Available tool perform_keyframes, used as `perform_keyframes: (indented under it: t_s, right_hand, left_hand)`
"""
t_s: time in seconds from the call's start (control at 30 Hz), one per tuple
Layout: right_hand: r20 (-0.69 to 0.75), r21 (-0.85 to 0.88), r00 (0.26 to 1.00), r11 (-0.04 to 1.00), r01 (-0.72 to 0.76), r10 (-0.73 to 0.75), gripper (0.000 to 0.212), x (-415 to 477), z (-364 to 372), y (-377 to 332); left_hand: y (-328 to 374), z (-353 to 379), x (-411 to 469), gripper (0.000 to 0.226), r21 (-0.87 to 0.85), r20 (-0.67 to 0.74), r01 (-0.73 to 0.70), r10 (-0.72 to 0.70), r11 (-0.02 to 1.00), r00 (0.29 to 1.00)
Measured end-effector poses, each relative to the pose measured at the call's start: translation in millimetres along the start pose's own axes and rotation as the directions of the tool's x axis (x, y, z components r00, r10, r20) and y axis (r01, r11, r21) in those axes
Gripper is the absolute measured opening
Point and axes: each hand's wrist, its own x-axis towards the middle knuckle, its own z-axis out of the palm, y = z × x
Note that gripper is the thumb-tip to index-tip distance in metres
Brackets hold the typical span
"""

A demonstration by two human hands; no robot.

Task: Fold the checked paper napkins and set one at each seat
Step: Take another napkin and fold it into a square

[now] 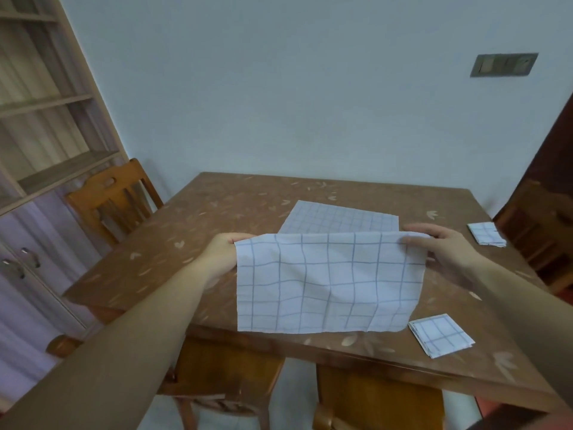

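I hold a white checked paper napkin (328,282) by its two upper corners above the brown table (173,252); it hangs open and its lower edge reaches the table's near edge. My left hand (221,257) pinches the left corner and my right hand (440,248) pinches the right corner. Behind it a second unfolded napkin (341,218) lies flat on the table. A folded napkin (441,338) lies at the near right edge. Another folded napkin (486,233) lies at the far right edge.
A wooden chair (114,200) stands at the table's left side. Two chair backs (378,395) are tucked under the near edge. A dark chair (545,225) is at the right. Shelves and a cabinet (40,144) fill the left wall.
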Motion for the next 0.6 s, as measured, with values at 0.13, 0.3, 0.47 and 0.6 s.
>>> perform_keyframes:
  t_s: [0.13, 0.3, 0.47, 0.6]
  right_hand:
    - [0.044, -0.396, 0.991, 0.908, 0.134, -0.127, 0.019, -6.4, 2.4, -4.6]
    - [0.058, -0.788, 0.972, 0.588, 0.184, -0.227, 0.037, -1.9, 0.4, -0.2]
    - [0.224, -0.936, 0.975, 0.279, 0.214, 0.003, 0.029, -6.3, 23.5, 2.1]
    - [0.431, -0.706, 0.888, 0.553, 0.442, -0.16, 0.053, -33.0, 95.3, -19.3]
  left_hand:
    - [2.0, -0.9, -0.6, 0.013, -0.004, -0.015, 0.017, -0.017, 1.0, 1.0]
    - [9.0, -0.4, -0.6, 0.014, -0.075, -0.062, -0.005, 0.0, 0.997, 0.998]
    - [34.3, 15.7, 0.9, 0.02, -0.004, 0.007, -0.132, 0.132, 0.991, 0.991]
    - [53.2, 34.3, 0.6, 0.023, 0.097, 0.176, -0.189, 0.17, 0.977, 0.969]
